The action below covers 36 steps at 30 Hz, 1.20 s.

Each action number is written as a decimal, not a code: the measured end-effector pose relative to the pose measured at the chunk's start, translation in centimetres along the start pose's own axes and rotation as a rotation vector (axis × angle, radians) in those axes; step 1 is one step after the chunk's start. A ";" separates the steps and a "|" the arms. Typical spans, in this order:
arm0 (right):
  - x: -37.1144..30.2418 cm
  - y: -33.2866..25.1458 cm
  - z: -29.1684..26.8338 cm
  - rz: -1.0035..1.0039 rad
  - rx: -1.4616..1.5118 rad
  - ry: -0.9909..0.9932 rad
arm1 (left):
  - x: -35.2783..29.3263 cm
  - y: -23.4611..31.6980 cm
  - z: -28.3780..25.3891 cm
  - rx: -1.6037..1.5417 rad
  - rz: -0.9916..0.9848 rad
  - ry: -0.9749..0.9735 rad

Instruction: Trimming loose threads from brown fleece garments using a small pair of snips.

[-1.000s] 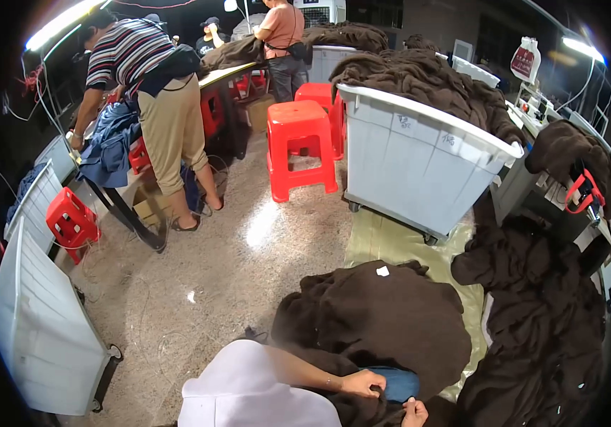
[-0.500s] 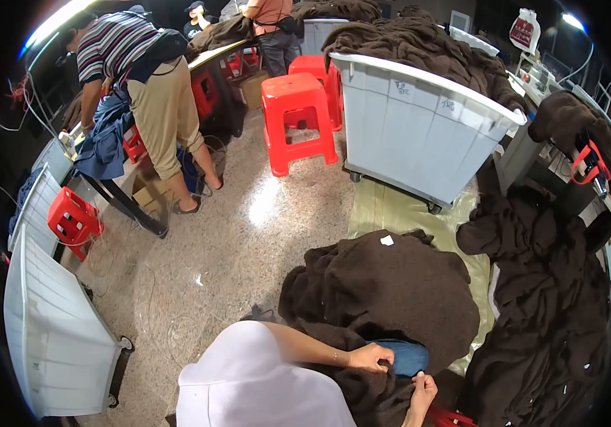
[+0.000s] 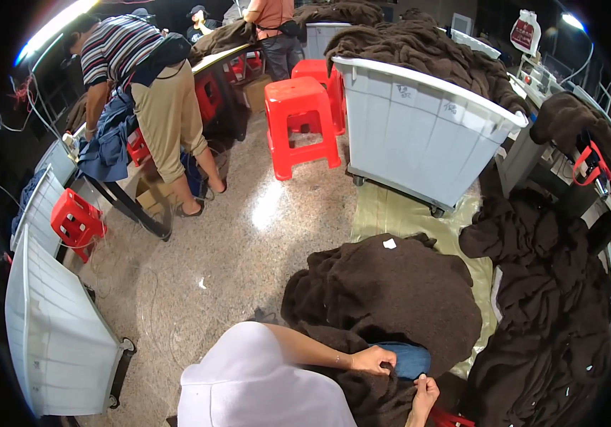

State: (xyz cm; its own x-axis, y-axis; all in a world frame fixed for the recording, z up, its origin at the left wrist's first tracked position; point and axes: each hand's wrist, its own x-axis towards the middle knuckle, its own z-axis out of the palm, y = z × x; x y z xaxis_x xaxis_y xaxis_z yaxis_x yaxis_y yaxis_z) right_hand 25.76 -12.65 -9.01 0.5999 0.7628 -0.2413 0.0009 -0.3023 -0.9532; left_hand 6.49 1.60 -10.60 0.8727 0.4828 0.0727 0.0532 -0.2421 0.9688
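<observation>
A large piece of dark brown fleece fabric (image 3: 391,292) lies bunched in front of me, partly over my lap. With fingers closed, my left hand (image 3: 373,360) pinches a fold of this fabric. My right hand (image 3: 425,393) grips the fabric's edge a little nearer and to the right, thumb against the fingers. Between and just beyond the two hands, a patch of blue denim on my knee (image 3: 412,360) shows through. A small white scrap (image 3: 389,243) rests on top of the brown heap.
A grey-white wheeled bin (image 3: 419,135) heaped with brown fabric stands ahead, beside red stools (image 3: 302,128). More brown fabric (image 3: 540,320) lies at right. Another wheeled bin (image 3: 56,334) is at left. A person in a striped shirt (image 3: 124,50) bends over a table at the far left.
The whole view has shifted slightly. Both my hands keep their hold on the brown fabric with hardly any movement. The person at far left has shifted an arm a little.
</observation>
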 end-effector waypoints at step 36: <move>-0.7 0.3 -0.9 -0.122 -0.172 -0.071 | 0.8 14.4 -7.5 -0.740 -0.204 -0.564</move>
State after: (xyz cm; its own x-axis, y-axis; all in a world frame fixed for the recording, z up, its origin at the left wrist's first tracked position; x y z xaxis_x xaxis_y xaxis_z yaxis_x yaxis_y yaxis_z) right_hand 26.10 -13.77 -8.96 0.5289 0.8364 -0.1441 0.2105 -0.2938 -0.9324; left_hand 4.28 4.83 5.21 0.9964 -0.0675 -0.0523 0.0787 0.4893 0.8686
